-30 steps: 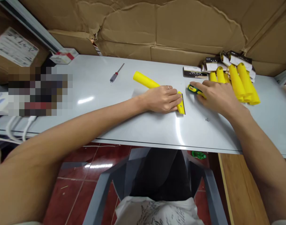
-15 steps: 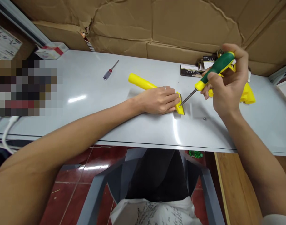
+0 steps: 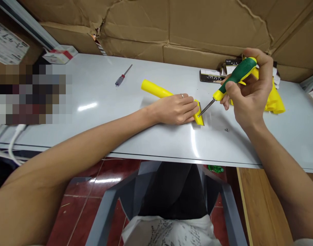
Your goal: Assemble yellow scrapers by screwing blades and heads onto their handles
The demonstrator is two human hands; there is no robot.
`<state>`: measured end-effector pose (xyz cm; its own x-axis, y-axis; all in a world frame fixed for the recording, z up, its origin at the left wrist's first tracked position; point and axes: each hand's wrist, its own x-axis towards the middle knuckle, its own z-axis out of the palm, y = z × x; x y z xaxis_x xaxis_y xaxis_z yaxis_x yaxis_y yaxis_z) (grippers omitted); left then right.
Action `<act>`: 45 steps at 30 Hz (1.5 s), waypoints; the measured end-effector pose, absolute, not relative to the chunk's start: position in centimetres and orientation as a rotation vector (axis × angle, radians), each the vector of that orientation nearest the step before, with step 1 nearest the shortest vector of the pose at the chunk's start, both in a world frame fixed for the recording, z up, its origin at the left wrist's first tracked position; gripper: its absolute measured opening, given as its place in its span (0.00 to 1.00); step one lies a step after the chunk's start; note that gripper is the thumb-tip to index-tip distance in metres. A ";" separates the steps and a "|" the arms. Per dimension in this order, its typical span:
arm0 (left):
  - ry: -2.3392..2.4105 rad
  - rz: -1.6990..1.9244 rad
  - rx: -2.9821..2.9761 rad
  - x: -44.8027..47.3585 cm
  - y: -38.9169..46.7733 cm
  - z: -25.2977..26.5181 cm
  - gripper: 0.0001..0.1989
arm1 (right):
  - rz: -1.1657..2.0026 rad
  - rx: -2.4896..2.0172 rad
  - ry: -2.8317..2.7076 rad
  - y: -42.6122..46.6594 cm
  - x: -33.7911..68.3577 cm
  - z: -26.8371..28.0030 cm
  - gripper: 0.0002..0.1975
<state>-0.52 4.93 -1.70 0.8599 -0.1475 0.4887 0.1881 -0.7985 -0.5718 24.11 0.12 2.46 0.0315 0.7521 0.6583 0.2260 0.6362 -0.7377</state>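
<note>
So my work surface [image 3: 115, 102] is a long, glossy pale grey thing with a streak of light bouncing off it, and creased brown cardboard [image 3: 136, 27] standing all along the back. Below the front edge there's a dark red tiled floor [image 3: 82, 205], the grey chair [image 3: 102, 208] I'm in, a wooden panel [image 3: 264, 201] off to the right and something small and green [image 3: 215, 168] I can't make out.

Back left corner has a white and red box [image 3: 60, 54], plus white cables [image 3: 11, 143] near the front edge; a pixelated patch hides whatever's between them. A small screwdriver [image 3: 120, 80] lies on its own further back. Over on the right, black and white packages [image 3: 211, 76] and a pile of yellow tubes [image 3: 276, 100], both partly blocked by my right hand [image 3: 251, 92].

That hand is gripping a green and yellow screwdriver [image 3: 237, 75], slanted, tip at the head of the yellow scraper [image 3: 155, 88]; can't tell if it's seated. The scraper's mid-surface, clamped under my left hand [image 3: 178, 108], which covers its middle. Some tiny metal bits [image 3: 226, 130] sit just right of it.
</note>
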 end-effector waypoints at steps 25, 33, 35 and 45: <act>-0.183 -0.581 -2.539 -0.9 5.0 -2.3 0.21 | 0.493 -0.484 -1.435 1.8 25.4 3.7 0.24; -0.185 -0.600 -2.512 -0.8 4.8 -2.3 0.21 | 0.261 -0.617 -1.523 2.4 26.4 2.5 0.35; -0.145 -0.613 -2.482 -0.8 4.7 -2.1 0.21 | 0.231 -0.670 -1.552 2.0 26.4 2.6 0.36; -0.059 -0.755 -2.368 -0.8 4.5 -1.7 0.17 | 0.721 -0.826 -1.679 -0.9 25.3 4.4 0.28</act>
